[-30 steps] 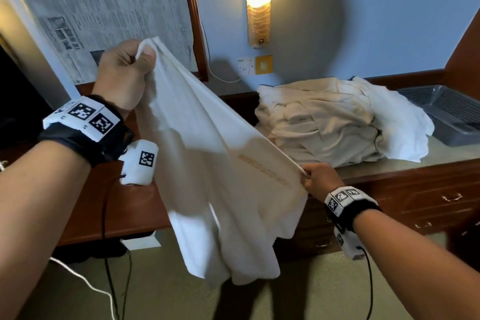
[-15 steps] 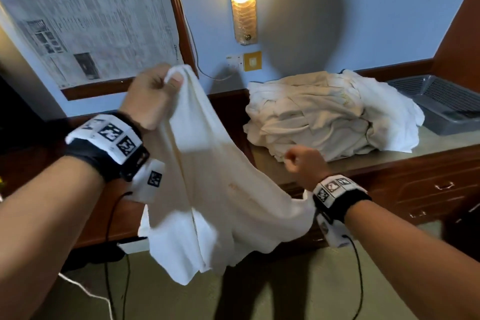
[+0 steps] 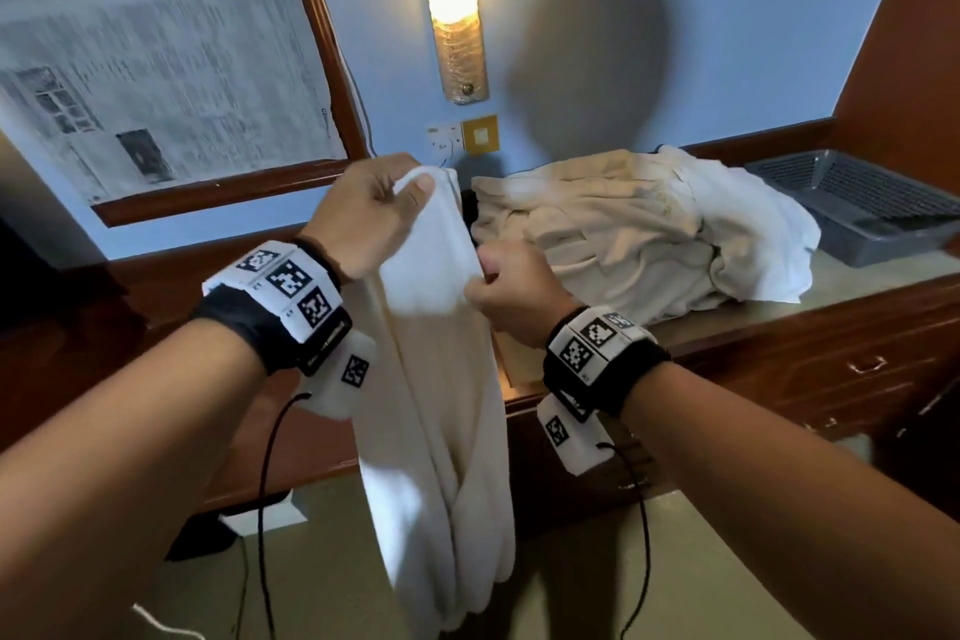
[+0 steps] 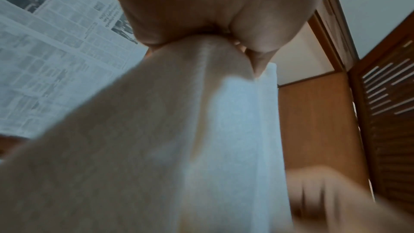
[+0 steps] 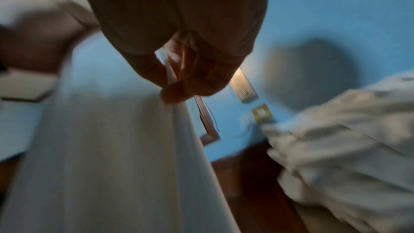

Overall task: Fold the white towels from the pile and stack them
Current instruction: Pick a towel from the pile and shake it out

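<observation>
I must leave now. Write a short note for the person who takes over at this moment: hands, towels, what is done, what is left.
Left hand: grips the top of the white towel, held in the air.
Right hand: pinches the towel's edge just beside the left hand.
The towel hangs doubled lengthwise, in front of the wooden counter.
The pile lies unfolded on the counter, left of a grey tray.
Done: first fold. No folded stack is visible.
Left: finish this towel, then the pile.

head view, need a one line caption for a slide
Left hand and right hand pinch a hanging white towel together beside the unfolded pile on the counter.
</observation>
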`<action>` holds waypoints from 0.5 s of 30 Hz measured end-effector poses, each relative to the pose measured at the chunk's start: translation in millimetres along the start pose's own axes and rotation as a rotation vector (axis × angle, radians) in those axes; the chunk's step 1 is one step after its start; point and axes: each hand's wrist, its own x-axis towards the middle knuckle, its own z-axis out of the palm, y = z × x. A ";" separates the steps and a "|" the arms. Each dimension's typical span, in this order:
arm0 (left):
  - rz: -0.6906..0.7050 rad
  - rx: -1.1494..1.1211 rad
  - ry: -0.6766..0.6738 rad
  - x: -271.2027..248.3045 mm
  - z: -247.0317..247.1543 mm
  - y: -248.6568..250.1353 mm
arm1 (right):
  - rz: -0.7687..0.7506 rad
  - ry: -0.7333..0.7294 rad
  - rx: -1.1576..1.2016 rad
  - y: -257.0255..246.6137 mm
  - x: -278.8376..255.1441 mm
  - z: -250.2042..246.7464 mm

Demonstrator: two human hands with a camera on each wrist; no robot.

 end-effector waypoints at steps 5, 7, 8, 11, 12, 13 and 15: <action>-0.035 -0.052 0.101 -0.4 -31.1 -11.3 | 0.227 -0.281 -0.266 86.1 -47.6 16.2; -0.080 -0.063 0.156 -4.3 -44.8 -24.5 | 0.363 -0.381 -0.385 126.9 -70.6 10.6; -0.098 -0.077 0.177 -6.5 -50.8 -31.5 | 0.447 -0.434 -0.447 145.9 -82.2 5.3; -0.131 -0.097 0.248 -10.7 -63.1 -46.4 | 0.657 -0.538 -0.620 189.3 -115.5 -17.2; -0.138 -0.088 0.268 -11.2 -65.1 -48.9 | 0.715 -0.543 -0.666 198.6 -125.0 -26.6; -0.140 -0.086 0.282 -11.5 -65.5 -50.5 | 0.766 -0.533 -0.705 204.7 -132.0 -35.8; -0.126 -0.085 0.290 -11.2 -61.6 -49.6 | 0.834 -0.491 -0.762 210.3 -136.5 -50.2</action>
